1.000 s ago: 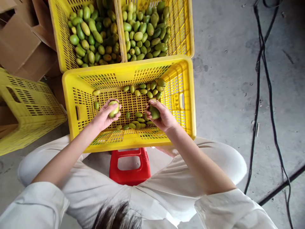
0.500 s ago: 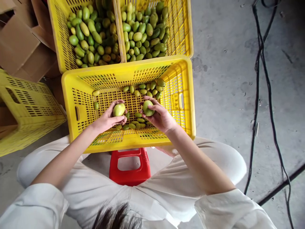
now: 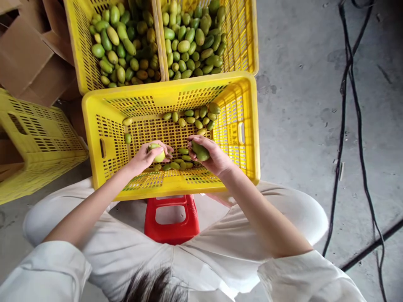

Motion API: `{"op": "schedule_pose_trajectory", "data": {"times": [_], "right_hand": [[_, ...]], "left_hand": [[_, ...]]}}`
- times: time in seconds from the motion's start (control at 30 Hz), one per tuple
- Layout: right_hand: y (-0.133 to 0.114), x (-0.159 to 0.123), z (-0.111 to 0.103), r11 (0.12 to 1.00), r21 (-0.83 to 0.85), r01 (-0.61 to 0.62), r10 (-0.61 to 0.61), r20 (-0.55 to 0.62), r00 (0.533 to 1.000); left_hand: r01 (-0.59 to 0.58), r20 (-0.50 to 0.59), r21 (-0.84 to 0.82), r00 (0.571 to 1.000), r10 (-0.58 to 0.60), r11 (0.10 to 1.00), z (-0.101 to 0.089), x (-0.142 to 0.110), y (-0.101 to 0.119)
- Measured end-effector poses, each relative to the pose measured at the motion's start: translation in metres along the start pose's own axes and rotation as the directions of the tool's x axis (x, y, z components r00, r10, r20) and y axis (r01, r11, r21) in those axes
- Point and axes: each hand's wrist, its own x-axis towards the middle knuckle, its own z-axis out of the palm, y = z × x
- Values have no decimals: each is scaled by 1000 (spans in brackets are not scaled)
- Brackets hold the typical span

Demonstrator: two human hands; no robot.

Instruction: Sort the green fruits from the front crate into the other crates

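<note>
A light yellow-green mango (image 3: 160, 156) is in my left hand (image 3: 146, 157), whose thumb lies over it and whose fingers curl around its far side. My right hand (image 3: 214, 156) grips a darker green mango (image 3: 200, 151), with part of it hidden by the fingers. Both hands are above the floor of the front yellow crate (image 3: 166, 188), a short gap apart. Small green mangoes lie in that crate: one group (image 3: 190, 119) along the far side, another (image 3: 178, 164) under and between my hands. Two single ones rest near the left wall.
Behind stand two yellow crates, left (image 3: 74, 46) and right (image 3: 242, 37), both holding many green mangoes. Another yellow crate (image 3: 44, 134) and cardboard boxes (image 3: 28, 54) are at the left. A red stool (image 3: 171, 230) sits between my legs. Black cables (image 3: 355, 100) cross the floor at right.
Both hands first came closer together, and the mangoes turned in the fingers. My right hand has since rolled its mango over again; my left thumb has closed back over the other.
</note>
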Motion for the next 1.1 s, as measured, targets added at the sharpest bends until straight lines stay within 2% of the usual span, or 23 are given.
{"op": "schedule_pose_trajectory", "data": {"times": [0.13, 0.27, 0.43, 0.53, 0.67, 0.83, 0.93, 1.1], "right_hand": [[-10, 0, -3, 984, 177, -27, 33, -32, 999], [-11, 2, -8, 979, 199, -41, 49, -32, 998], [2, 2, -5, 998, 43, -49, 47, 35, 998], [10, 0, 1, 995, -81, -61, 67, 77, 995], [13, -1, 6, 994, -103, -31, 36, 48, 998], [1, 4, -1, 997, 76, -8, 11, -38, 999], [-5, 6, -7, 987, 158, 16, -7, -54, 998], [-4, 3, -9, 994, 89, 67, -69, 20, 997]], "left_hand": [[-46, 15, 80, 999, 45, 996, 2, -2, -2], [-75, 11, 37, 997, 74, 997, -1, -4, -1], [-9, 84, -33, 996, 11, 999, 0, -4, 3], [-21, 96, -30, 995, 24, 999, 4, -3, 1], [-16, 55, 13, 998, 15, 1000, 5, 0, -7], [13, -46, 38, 999, -11, 999, 0, 1, -8], [59, -60, -62, 996, -63, 996, -2, 2, -3], [129, -8, -279, 991, -137, 952, -1, 2, 8]]}}
